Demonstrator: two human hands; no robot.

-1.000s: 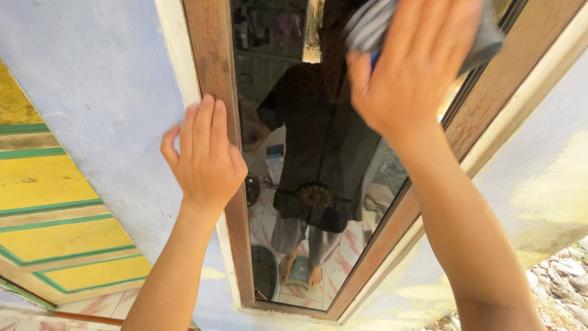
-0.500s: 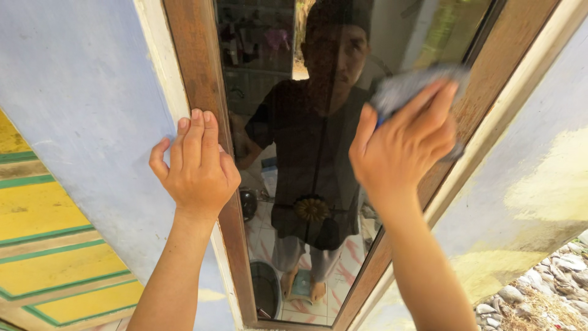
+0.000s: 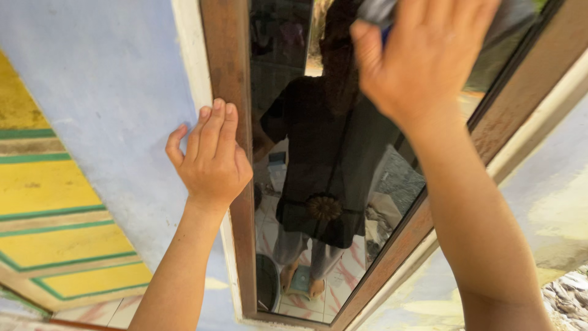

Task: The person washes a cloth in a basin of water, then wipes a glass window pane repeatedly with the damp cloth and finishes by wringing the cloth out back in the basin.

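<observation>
Pressing a grey cloth [image 3: 380,9] flat against the dark reflective glass pane [image 3: 331,153], my right hand [image 3: 429,55] sits at the top edge of the view, fingers spread and palm on the fabric. Only small parts of the cloth show: a strip above the thumb and a darker portion beyond the fingers at the upper right. The hand pins the cloth to the glass with an open palm; it does not clench around it.

My left hand [image 3: 211,159] rests on the left upright of the brown wooden window frame [image 3: 226,67]. Its fingers lie extended and close together, pointing upward along the wood, with the thumb spread out over the pale blue painted wall [image 3: 116,92] just beside the frame. This hand grasps nothing.

The pane carries a dim reflection of a standing person in dark clothing on a tiled floor. The right upright of the frame runs diagonally behind my right forearm. A yellow panelled surface with green stripes [image 3: 55,214] lies at the far left, well apart from both hands.
</observation>
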